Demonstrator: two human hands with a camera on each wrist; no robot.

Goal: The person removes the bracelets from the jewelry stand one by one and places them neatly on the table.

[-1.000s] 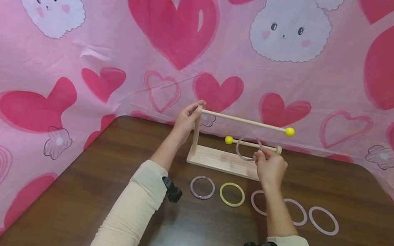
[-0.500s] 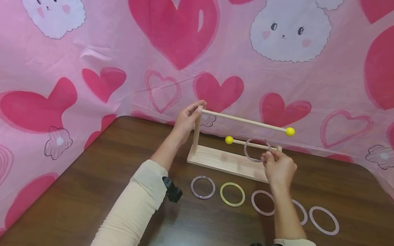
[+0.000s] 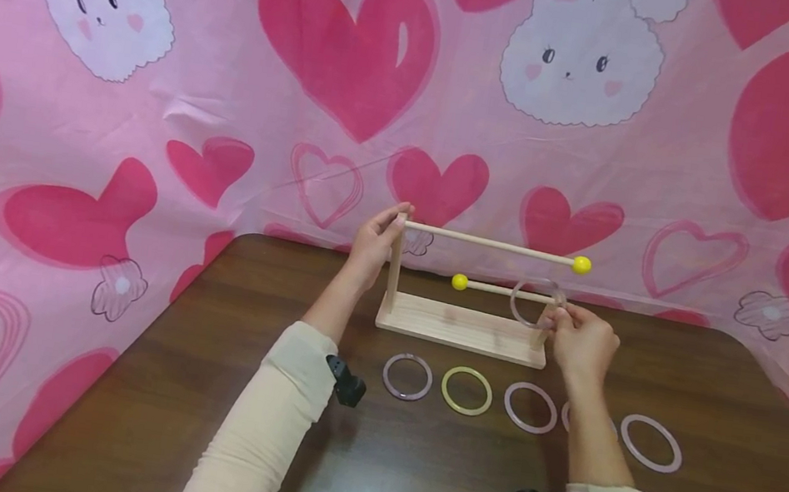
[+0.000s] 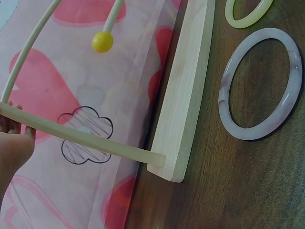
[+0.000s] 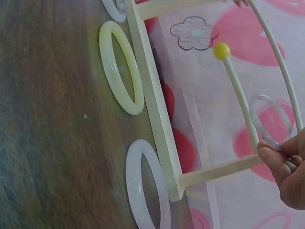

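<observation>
A wooden bangle stand (image 3: 459, 328) has two posts, each bearing a horizontal rod tipped with a yellow ball. At its left post, my left hand (image 3: 367, 251) grips the top, thumb and fingers on either side. My right hand (image 3: 585, 344) pinches a pale translucent bangle (image 3: 513, 306) between thumb and fingers. That bangle encircles the lower rod (image 3: 494, 289), close to the right post. In the right wrist view the bangle (image 5: 262, 96) stands upright by the rod's post end. The upper rod (image 3: 493, 244) carries no bangle.
Along the front of the stand lie a mottled purple bangle (image 3: 385, 375), a yellow bangle (image 3: 445, 392) and several pale lilac bangles (image 3: 507, 405). One is partly hidden under my right forearm. Behind the dark wood table (image 3: 225, 424) hangs a pink heart-patterned cloth (image 3: 232, 106).
My right hand has moved rightward, carrying the bangle along the lower rod from its middle toward the right post. My left hand has stayed on the left post.
</observation>
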